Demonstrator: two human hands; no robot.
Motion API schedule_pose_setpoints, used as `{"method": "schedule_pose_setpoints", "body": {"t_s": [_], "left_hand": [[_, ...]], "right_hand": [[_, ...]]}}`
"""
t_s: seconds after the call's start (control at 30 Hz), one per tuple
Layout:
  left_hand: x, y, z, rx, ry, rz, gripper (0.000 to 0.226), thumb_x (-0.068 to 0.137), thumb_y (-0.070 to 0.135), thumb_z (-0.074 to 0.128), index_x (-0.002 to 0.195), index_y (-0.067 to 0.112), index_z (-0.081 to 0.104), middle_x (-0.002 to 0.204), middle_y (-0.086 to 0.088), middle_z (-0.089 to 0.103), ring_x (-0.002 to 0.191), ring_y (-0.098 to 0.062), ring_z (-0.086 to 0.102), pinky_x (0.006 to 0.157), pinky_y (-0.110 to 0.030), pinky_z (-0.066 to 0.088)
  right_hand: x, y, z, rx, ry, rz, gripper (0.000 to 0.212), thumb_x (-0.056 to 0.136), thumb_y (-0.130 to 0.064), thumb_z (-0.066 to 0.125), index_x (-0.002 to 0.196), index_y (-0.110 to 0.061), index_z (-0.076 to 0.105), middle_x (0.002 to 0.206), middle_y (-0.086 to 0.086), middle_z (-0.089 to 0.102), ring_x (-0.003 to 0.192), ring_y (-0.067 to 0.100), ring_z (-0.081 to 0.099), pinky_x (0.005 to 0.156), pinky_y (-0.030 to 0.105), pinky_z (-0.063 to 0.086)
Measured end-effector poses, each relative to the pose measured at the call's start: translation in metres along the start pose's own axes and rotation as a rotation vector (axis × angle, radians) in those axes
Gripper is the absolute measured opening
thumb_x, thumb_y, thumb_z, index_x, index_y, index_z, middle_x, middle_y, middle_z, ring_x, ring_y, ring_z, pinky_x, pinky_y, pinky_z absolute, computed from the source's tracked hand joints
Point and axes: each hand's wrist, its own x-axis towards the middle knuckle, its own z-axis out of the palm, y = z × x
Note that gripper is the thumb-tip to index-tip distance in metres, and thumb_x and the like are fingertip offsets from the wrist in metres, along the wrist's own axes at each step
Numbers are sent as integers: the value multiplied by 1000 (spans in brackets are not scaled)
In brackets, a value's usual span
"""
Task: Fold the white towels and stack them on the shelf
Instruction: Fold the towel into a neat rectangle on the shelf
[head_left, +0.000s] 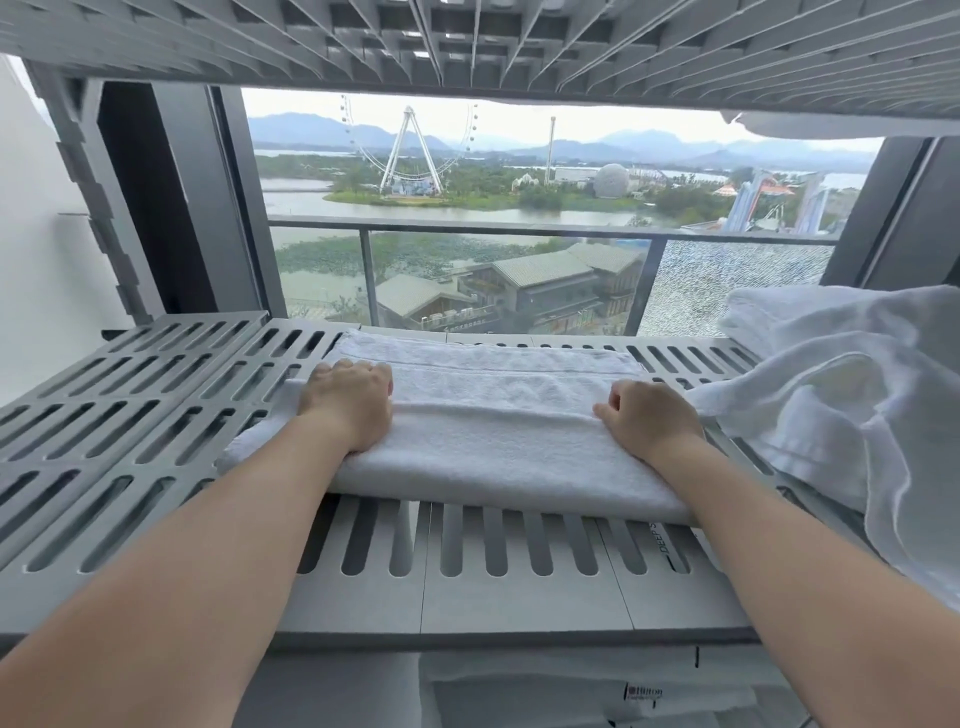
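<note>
A folded white towel (488, 431) lies flat across the middle of the grey slotted shelf (130, 415). My left hand (348, 405) rests palm down on the towel's left end, its fingers bent over the fold. On the towel's right end sits my right hand (649, 421), fingers curled with the knuckles up; whether it pinches the cloth is unclear. A loose pile of unfolded white towels (841, 395) lies at the right end of the shelf, touching the folded one.
Another grey slotted shelf (467, 41) hangs close overhead, with white cloth (831, 124) at its right edge. Folded white linen (587, 691) lies on the level below. Behind the shelf is a window (493, 234) with a balcony rail. Bare slotted shelf extends to the left.
</note>
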Motion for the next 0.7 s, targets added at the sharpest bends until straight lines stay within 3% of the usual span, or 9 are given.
{"method": "schedule_pose_setpoints", "body": {"t_s": [0.17,0.5,0.6,0.7], "left_hand": [[20,14,-1,-76,32,-7,29,102,26,38,124,21,55,126,-4,62,111,-24,57,99,-44,40],[105,47,7,-60,-92,-98,38,103,30,43,139,18,47,142,-7,53,126,-30,53,102,-46,45],[124,44,19,-106,-174,-132,39,103,15,39,142,18,44,150,-6,47,133,-30,48,105,-47,43],[136,42,30,-130,-234,-107,53,97,-1,33,145,20,42,153,-5,44,137,-27,46,107,-45,44]], "right_hand": [[14,-6,0,13,90,-6,20,95,-35,55,101,-18,63,98,5,66,90,25,61,78,36,50],[113,-23,20,51,-104,-116,38,97,-14,43,132,-22,59,126,12,63,120,31,51,99,42,44],[135,-25,36,166,-222,-88,38,98,-18,44,134,-22,56,133,13,59,121,33,54,101,43,46],[148,-31,52,193,-224,-121,37,98,-23,45,133,-20,58,133,11,62,122,31,55,104,41,44]]}}
